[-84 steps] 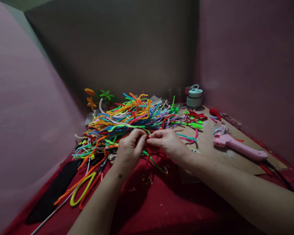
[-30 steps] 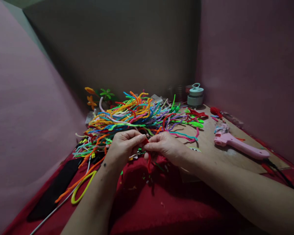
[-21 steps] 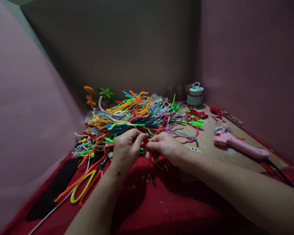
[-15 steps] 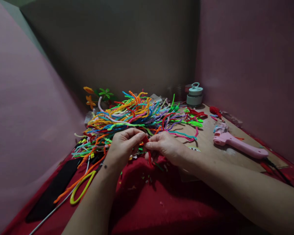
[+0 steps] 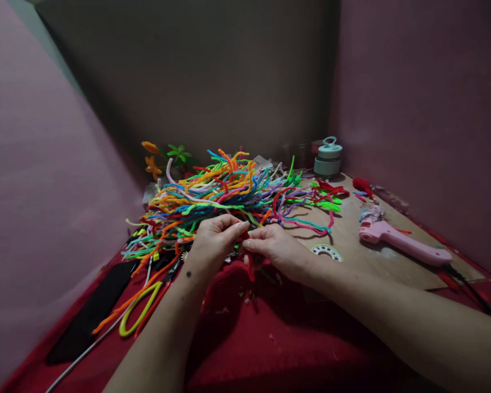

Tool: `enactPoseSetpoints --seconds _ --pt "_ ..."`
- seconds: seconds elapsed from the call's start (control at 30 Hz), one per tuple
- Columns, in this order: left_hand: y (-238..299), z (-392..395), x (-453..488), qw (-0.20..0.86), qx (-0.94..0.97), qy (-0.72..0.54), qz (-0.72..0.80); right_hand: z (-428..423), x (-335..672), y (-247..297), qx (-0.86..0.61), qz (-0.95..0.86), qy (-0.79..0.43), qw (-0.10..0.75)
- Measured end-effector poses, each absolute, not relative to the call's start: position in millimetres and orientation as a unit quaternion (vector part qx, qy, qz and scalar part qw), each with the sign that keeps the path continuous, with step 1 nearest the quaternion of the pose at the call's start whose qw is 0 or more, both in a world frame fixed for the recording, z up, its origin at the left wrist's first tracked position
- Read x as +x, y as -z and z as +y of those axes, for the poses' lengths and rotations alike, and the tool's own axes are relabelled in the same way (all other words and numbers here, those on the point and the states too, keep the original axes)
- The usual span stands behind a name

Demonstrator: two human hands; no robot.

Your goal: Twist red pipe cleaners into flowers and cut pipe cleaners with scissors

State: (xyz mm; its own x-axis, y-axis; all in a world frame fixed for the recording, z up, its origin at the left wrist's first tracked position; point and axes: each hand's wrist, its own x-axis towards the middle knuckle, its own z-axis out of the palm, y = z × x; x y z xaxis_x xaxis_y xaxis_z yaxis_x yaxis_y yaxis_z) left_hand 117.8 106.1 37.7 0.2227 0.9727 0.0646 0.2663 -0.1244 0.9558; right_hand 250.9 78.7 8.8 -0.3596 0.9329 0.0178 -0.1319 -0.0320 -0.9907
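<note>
Both hands are meeting just this side of the big tangled heap of multi-coloured fuzzy pipe cleaners, low over the red cloth-covered counter. The left hand is closing thumb and forefinger on the top of a short red fuzzy pipe cleaner. The right hand is pinching the same piece from the right, so its tail is dangling between them, above the cloth.

The grip is only fingertips on a thin, springy wire, so I think the piece could twist out and drop. Red on red in this dim light, it would be hard to find again. The cut wire end could also prick a fingertip if the bending gets forceful.

The heap is lying right behind the knuckles. A loose strand could catch on the red piece and drag others with it.

The yellow-handled scissors are lying close beside the left forearm, where a careless sweep could knock them. The pink plastic glue gun is resting well apart on the brown board to the right, its dark cord trailing near the right forearm, which could snag it.
</note>
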Motion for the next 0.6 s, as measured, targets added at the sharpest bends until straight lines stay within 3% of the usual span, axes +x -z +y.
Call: enactPoseSetpoints --seconds 0.2,0.33,0.47,0.6 --pt "-37.0 103.9 118.2 0.461 0.652 -0.380 0.468 82.7 250.5 -1.1 -0.330 -0.486 -0.667 0.459" --pt "-40.6 102.7 118.3 0.443 0.648 -0.395 0.477 87.9 253.6 -1.1 -0.301 -0.425 -0.673 0.524" --pt "-40.1 102.7 116.9 0.528 0.627 -0.348 0.455 92.5 255.7 -3.4 -0.253 -0.374 -0.669 0.590" --pt "-33.0 102.7 117.6 0.608 0.601 -0.305 0.419 95.0 253.9 -0.4 -0.214 -0.344 -0.696 0.593"
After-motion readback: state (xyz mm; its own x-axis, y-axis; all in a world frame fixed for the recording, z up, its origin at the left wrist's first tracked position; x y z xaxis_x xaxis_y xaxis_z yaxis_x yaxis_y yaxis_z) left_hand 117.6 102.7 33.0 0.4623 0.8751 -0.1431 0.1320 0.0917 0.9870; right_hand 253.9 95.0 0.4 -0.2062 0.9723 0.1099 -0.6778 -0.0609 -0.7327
